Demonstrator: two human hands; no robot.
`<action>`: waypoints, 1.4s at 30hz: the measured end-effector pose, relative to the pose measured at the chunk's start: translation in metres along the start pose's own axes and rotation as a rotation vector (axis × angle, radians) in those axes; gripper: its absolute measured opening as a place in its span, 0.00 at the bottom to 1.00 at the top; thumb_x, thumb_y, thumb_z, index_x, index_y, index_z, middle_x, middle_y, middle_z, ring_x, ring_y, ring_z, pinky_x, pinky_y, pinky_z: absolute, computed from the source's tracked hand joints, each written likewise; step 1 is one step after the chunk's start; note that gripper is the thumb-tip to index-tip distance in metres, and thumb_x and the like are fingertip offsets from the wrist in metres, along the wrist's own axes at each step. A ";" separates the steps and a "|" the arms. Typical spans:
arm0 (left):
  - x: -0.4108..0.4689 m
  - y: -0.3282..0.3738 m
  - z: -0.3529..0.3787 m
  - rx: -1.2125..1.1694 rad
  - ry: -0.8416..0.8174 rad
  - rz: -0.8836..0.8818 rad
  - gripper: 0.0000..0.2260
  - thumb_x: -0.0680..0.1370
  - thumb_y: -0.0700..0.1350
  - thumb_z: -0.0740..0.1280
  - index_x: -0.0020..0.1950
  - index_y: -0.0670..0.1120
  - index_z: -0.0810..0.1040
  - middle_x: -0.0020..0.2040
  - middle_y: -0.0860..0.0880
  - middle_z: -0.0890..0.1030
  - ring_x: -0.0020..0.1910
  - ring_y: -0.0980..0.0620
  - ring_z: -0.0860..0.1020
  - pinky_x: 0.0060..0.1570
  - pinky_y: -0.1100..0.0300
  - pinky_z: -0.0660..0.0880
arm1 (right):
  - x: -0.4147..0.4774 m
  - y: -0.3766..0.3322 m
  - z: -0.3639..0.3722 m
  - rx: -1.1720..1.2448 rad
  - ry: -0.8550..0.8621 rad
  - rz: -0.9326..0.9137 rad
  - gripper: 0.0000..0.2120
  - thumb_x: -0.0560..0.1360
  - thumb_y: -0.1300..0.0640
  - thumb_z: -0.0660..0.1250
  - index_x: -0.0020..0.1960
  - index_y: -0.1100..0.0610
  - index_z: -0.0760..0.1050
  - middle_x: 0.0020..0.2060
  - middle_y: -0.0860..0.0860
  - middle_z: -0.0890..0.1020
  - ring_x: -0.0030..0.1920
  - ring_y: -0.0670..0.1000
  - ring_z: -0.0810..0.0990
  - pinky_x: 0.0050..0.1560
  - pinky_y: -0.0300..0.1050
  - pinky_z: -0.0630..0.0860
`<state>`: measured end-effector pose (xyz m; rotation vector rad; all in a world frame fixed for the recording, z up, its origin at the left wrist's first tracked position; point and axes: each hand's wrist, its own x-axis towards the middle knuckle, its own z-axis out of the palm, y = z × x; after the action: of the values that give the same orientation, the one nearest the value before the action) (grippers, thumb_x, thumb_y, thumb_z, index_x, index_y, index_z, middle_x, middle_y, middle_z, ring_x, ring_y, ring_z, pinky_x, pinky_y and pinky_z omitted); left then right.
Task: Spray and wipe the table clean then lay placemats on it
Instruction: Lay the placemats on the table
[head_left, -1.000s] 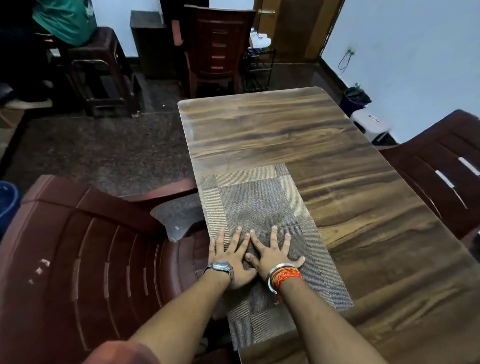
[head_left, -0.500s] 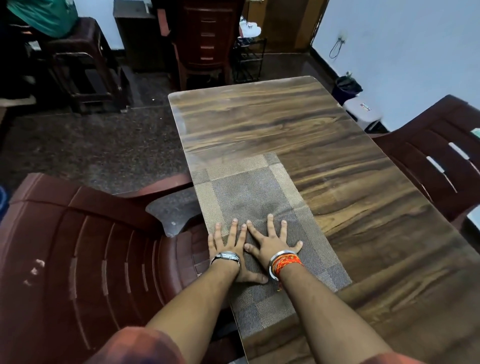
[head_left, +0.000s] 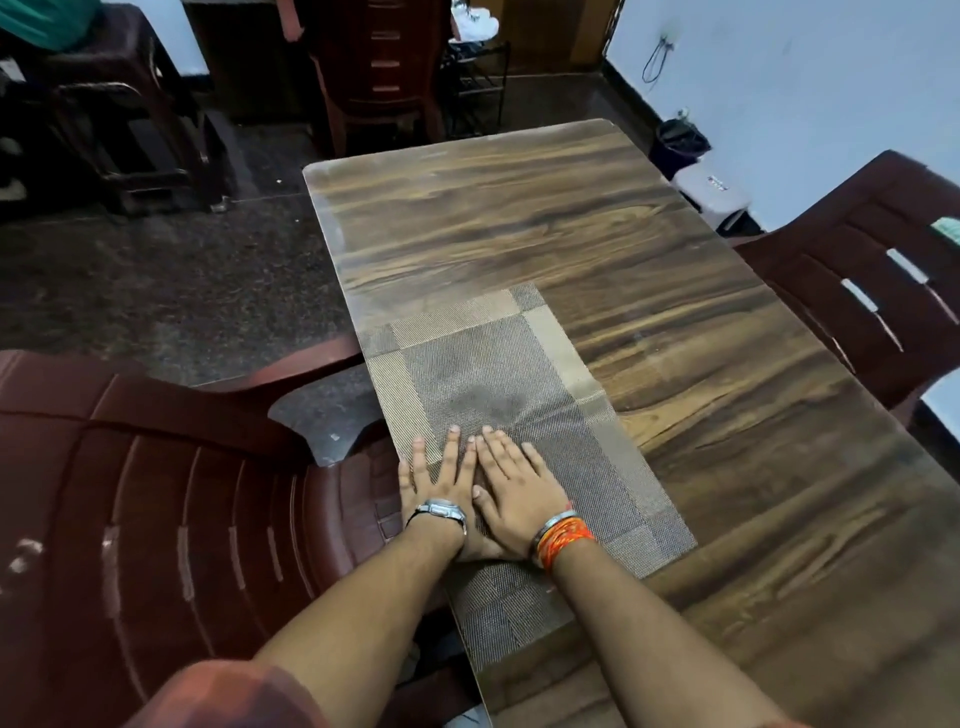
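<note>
Woven placemat (head_left: 498, 395) (only 1 in view) lay along the left edge of the table (head_left: 675, 312), pressed flat by the left hand (head_left: 441, 483) and right hand (head_left: 519, 493), fingers straight and gripping nothing, apparently smoothing it; the next move probably called for fetching another mat.

Speckled floor (head_left: 156, 291) lying dim; maroon plastic chair (head_left: 156, 519) sitting at left, second chair (head_left: 893, 208) at right; pale blue wall (head_left: 805, 78) catching light; black shoe rack (head_left: 480, 88) standing beyond, beside a third chair (head_left: 379, 67).
</note>
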<state>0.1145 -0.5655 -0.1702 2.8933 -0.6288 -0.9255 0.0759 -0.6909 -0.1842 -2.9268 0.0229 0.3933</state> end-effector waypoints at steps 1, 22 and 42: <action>0.000 -0.001 -0.003 0.010 -0.031 0.007 0.64 0.61 0.78 0.66 0.77 0.54 0.27 0.75 0.55 0.23 0.76 0.36 0.27 0.72 0.39 0.30 | 0.000 0.009 -0.003 -0.023 0.015 -0.035 0.33 0.77 0.38 0.42 0.78 0.50 0.43 0.78 0.45 0.46 0.77 0.45 0.43 0.76 0.50 0.41; 0.004 -0.004 -0.006 0.006 -0.147 0.017 0.70 0.52 0.85 0.61 0.75 0.56 0.23 0.73 0.53 0.18 0.72 0.36 0.22 0.72 0.37 0.28 | 0.009 0.100 -0.026 0.020 0.128 0.359 0.58 0.63 0.18 0.44 0.79 0.56 0.42 0.78 0.51 0.45 0.77 0.50 0.43 0.76 0.51 0.42; -0.030 0.075 -0.047 0.118 0.100 0.439 0.47 0.73 0.77 0.46 0.81 0.52 0.34 0.81 0.50 0.32 0.80 0.43 0.35 0.76 0.42 0.34 | -0.164 0.056 -0.045 0.066 0.470 0.798 0.40 0.76 0.31 0.46 0.78 0.57 0.48 0.78 0.54 0.52 0.77 0.57 0.50 0.75 0.59 0.50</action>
<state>0.0913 -0.6264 -0.1029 2.6946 -1.2772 -0.6982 -0.0729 -0.7565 -0.1083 -2.7386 1.2452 -0.2085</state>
